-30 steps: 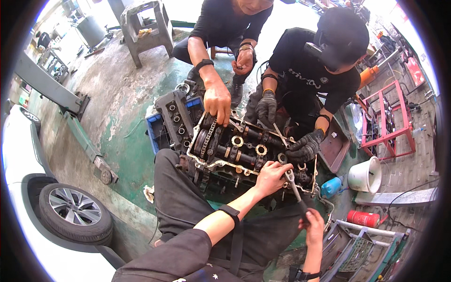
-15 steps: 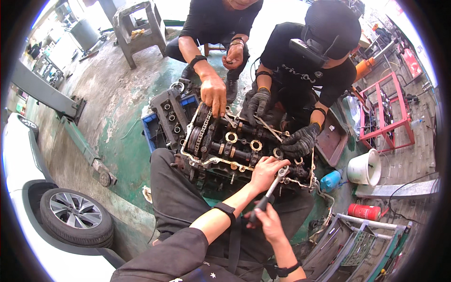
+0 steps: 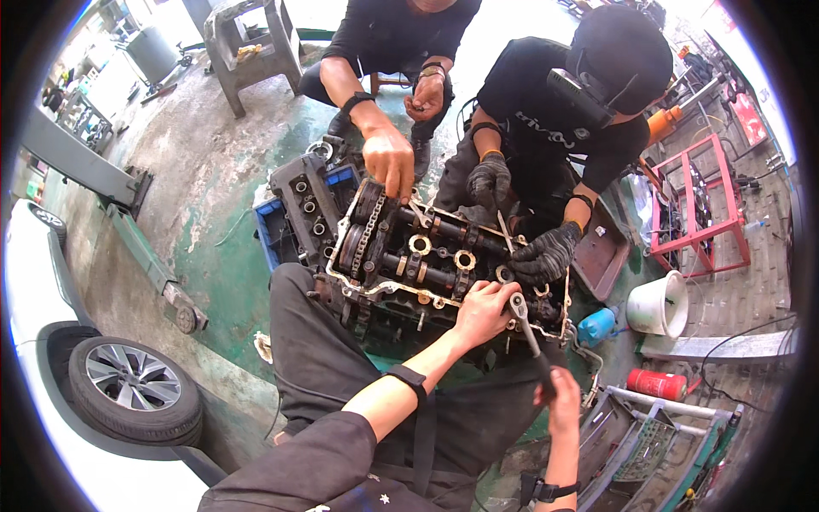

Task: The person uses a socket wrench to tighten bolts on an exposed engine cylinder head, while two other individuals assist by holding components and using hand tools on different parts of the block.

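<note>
My left hand (image 3: 483, 311) rests with fingers curled on the near edge of the engine cylinder head (image 3: 426, 256), pressing on the head of a ratchet wrench (image 3: 531, 334). My right hand (image 3: 560, 401) is closed around the black handle of this wrench, just below and right of my left hand. Beyond my hands, a co-worker's gloved hand (image 3: 546, 253) lies on the engine, and another person's bare hand (image 3: 389, 160) touches its far side near the timing chain (image 3: 367, 235).
</note>
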### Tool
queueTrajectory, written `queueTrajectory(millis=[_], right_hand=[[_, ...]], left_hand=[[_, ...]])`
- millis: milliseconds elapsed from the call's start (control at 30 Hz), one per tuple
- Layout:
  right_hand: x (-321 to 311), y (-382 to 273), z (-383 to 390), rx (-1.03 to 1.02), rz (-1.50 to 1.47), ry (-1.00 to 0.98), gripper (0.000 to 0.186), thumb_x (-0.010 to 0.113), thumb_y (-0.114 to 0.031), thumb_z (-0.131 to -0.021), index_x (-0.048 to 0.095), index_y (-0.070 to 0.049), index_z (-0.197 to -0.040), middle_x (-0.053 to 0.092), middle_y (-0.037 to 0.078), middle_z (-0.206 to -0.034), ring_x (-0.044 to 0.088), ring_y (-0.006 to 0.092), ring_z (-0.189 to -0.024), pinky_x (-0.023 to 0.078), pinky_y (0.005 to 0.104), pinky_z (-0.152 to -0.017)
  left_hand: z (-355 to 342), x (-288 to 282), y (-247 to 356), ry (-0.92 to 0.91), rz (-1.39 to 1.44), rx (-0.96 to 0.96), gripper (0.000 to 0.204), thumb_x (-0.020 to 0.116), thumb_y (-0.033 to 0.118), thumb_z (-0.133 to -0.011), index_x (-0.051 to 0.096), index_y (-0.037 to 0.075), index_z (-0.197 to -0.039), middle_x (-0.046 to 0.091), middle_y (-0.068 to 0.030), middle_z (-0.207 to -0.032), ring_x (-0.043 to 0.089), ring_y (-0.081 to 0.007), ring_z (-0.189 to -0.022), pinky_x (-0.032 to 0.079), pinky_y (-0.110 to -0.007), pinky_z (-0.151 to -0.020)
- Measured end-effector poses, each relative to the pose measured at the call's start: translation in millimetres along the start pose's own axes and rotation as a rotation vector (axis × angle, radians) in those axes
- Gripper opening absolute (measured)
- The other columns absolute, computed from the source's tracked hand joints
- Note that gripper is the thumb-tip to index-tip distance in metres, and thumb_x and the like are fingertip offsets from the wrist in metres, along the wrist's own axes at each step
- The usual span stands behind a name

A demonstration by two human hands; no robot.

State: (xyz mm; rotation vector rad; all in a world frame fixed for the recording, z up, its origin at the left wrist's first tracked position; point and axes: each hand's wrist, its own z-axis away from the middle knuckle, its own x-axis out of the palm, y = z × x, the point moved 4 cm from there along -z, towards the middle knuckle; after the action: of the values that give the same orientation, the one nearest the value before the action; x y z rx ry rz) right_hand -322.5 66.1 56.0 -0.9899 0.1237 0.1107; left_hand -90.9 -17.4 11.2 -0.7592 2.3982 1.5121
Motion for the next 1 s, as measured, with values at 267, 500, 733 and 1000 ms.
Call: queueTrajectory(millis=[267,500,733,1000], right_hand=[[19.8,18.1,-6.6,0.068,-0.132,0.261,0.031,0.063,-0.022,-0.089,0.055,-0.003,-0.112,0.06,0.007,-0.079,0.057,0.0145,-0.05,0.046,0.0274,-0.046],[89.1,32.8,55.4,0.174,-0.208,-0.048,0.031,0.064,-0.015,-0.088,0.051,0.0,-0.111,0.064,0.01,-0.086,0.059,0.015,-0.054,0.047,0.0268,-0.049],[142.9,21.4,63.7,0.206,-0.203,-0.36,0.031,0.059,-0.016,-0.091,0.045,-0.003,-0.116,0.065,0.011,-0.097,0.062,0.0152,-0.062,0.047,0.0257,-0.057],[74.8,15.8,49.0,0.34,-0.189,-0.218,0.019,0.061,-0.022,-0.091,0.058,-0.005,-0.099,0.066,0.008,-0.082,0.061,0.0145,-0.061,0.049,0.0269,-0.055]], left_hand=[[5.0,-5.4,-7.5,0.016,-0.031,-0.043,0.036,0.07,0.009,-0.067,0.062,0.01,-0.102,0.064,-0.0085,-0.083,0.062,-0.0307,-0.082,0.047,-0.04,-0.08],[-0.4,-5.7,2.9,0.033,-0.049,0.02,0.037,0.069,0.007,-0.066,0.064,0.012,-0.102,0.063,-0.0082,-0.083,0.062,-0.0305,-0.08,0.048,-0.04,-0.075],[0.5,1.3,-2.8,0.114,-0.098,0.023,0.037,0.083,0.03,-0.067,0.063,0.01,-0.091,0.063,-0.0059,-0.071,0.062,-0.028,-0.068,0.05,-0.037,-0.065],[2.3,0.4,-1.4,0.118,-0.036,-0.027,0.038,0.073,0.009,-0.062,0.064,0.01,-0.098,0.065,-0.0094,-0.08,0.063,-0.0298,-0.074,0.05,-0.039,-0.064]])
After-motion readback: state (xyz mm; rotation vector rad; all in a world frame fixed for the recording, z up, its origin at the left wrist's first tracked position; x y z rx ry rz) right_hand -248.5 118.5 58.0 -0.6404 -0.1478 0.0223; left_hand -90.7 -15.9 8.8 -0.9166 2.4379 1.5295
